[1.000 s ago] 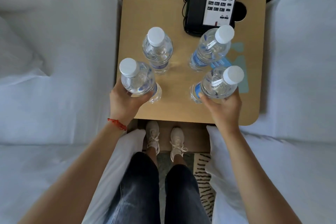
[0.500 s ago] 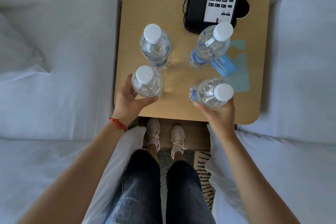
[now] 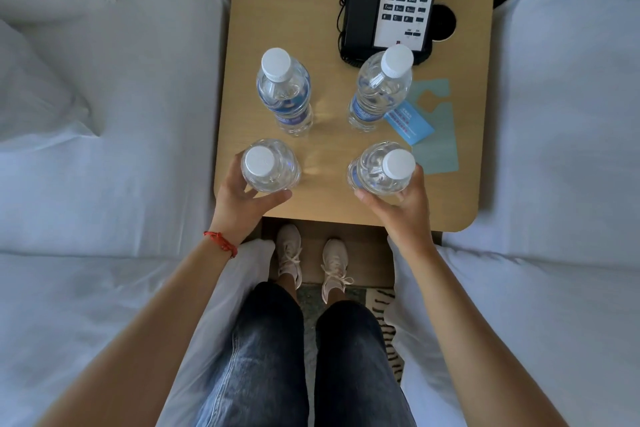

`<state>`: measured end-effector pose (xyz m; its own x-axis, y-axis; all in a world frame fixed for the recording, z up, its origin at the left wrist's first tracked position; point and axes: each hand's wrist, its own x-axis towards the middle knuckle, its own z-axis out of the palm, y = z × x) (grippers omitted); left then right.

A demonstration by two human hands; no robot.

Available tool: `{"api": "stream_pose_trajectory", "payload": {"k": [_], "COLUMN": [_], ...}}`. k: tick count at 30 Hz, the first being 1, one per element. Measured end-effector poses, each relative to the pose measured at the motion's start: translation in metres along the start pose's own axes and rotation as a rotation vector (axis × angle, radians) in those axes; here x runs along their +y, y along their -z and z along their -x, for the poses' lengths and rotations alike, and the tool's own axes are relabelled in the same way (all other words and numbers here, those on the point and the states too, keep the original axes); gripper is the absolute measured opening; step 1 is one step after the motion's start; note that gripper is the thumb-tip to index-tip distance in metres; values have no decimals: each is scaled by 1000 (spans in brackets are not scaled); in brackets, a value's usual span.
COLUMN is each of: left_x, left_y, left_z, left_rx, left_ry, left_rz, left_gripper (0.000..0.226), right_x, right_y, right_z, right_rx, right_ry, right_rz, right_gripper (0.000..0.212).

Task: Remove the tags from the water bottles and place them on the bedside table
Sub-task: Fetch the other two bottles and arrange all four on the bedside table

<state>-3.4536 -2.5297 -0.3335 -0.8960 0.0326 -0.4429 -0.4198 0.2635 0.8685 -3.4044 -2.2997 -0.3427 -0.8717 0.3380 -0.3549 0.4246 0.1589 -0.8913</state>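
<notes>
Bottles stand on the table now. The left hand has set the left bottle upright and still curls round it. The right hand still grips the right bottle. Tags lie beside. Job looks nearly done.
</notes>
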Motion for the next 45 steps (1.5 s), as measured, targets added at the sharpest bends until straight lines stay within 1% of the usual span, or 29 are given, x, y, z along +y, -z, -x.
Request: {"api": "stream_pose_trajectory", "payload": {"k": [3,7,10,12,16,20,23,26,30,37,41,45], "left_x": [10,24,37,48,74,99,116,126,136,139,134,129], "left_y": [1,6,8,9,8,10,14,20,24,20,15,11], "left_z": [9,24,37,45,60,64,56,37,3,-41,-55,-64], "left_rx": [0,51,90,126,182,216,226,199,112,-48,-65,-73], "left_ry": [11,13,-4,-32,-92,-134,-162,-188,-204,-178,-154,-133], "left_rz": [0,-21,-11,-6,28,33,49,33,-20,-122,-142,-146], "left_gripper": [70,69,70,61,43,36,31,33,29,41,46,44], "right_x": [-8,-25,-43,-56,-79,-105,-123,-135,-144,-145,-139,-131], "right_y": [7,20,29,35,44,48,47,47,39,18,12,10], "right_z": [6,18,27,33,40,36,25,10,-10,-34,-47,-63], "right_rx": [-39,-51,-55,-65,-64,-54,-35,4,67,150,169,146], "right_ry": [15,51,87,93,113,184,210,202,181,139,108,96], "right_rz": [-38,-79,-73,-64,-54,-41,-39,-40,37,155,176,200], "right_gripper": [70,72,67,62,60,48,44,45,45,44,46,44]}}
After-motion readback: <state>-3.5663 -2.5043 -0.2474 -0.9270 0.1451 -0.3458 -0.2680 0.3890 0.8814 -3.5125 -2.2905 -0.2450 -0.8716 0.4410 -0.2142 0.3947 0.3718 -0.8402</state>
